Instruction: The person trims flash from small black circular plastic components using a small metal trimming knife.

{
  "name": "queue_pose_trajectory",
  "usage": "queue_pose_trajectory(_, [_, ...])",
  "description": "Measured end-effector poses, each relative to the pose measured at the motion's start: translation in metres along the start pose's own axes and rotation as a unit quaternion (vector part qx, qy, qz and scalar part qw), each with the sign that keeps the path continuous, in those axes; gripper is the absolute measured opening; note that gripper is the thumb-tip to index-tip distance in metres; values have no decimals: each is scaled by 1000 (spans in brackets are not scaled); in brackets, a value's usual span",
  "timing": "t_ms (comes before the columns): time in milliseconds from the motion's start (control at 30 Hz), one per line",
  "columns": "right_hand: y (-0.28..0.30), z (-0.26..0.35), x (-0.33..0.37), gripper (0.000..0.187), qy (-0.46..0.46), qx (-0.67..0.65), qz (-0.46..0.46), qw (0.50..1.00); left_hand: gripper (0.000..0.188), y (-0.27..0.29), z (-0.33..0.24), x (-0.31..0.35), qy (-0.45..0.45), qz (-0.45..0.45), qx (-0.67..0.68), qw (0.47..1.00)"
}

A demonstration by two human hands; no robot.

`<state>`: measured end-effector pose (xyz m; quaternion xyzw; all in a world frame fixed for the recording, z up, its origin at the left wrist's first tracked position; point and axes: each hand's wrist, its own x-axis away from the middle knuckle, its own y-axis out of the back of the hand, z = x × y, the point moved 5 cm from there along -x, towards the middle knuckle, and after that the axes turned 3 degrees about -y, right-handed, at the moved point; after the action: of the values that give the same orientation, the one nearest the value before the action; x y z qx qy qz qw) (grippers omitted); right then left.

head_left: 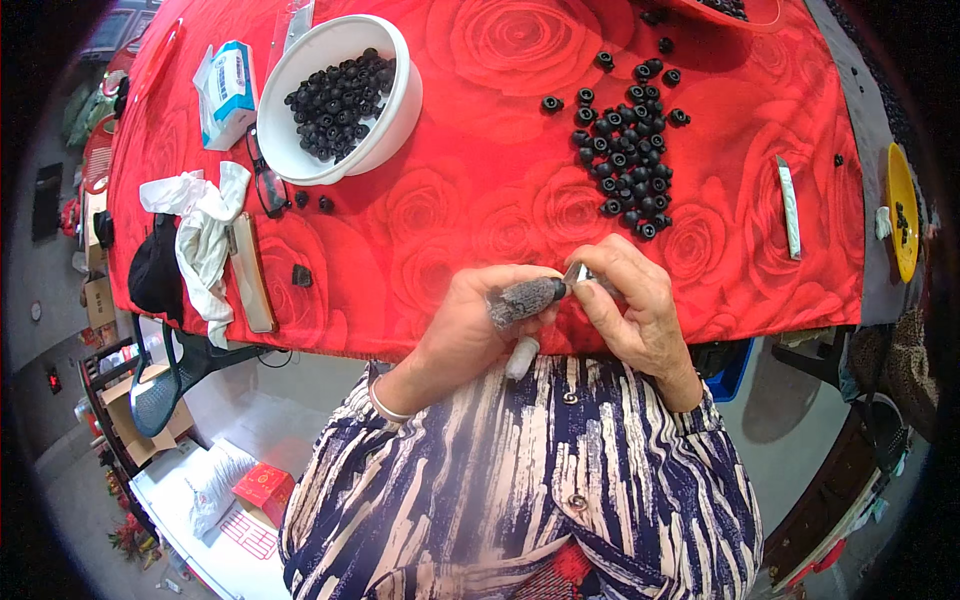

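Near the table's front edge, my left hand (pixel 465 320) grips a grey-black, rough-textured tapered piece (pixel 525 302) with clear plastic about its left end. A small black rounded part (pixel 558 289) shows at its right end; I cannot tell if it is attached. White wrapping (pixel 521 358) covers one left fingertip. My right hand (pixel 635 305) is closed, pinching a small shiny metal piece (pixel 578 272) against the black part. What else its fingers hold is hidden. Beyond my right hand lies a loose heap of small black hollow caps (pixel 630 150).
A white bowl (pixel 408 110) holds more black caps at the far left. Nearby lie a tissue pack (pixel 228 95), eyeglasses (pixel 268 185), a white cloth (pixel 203 250) and a long tan block (pixel 250 275). On the right are a slim pale-handled tool (pixel 789 208) and a yellow plate (pixel 893 160).
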<state>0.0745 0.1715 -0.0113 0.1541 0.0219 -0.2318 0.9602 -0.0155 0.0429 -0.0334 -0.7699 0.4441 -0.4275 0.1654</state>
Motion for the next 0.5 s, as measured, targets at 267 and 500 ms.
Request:
queue_pose_trajectory(267, [-1,0,0,16,11,11,10,1000,21,-1,1,0,-3,-28,-38,999])
queue_pose_trajectory(500, [2,-3,-1,17,19,7,35,999,21,-2,3,-1,19,-15,-23,999])
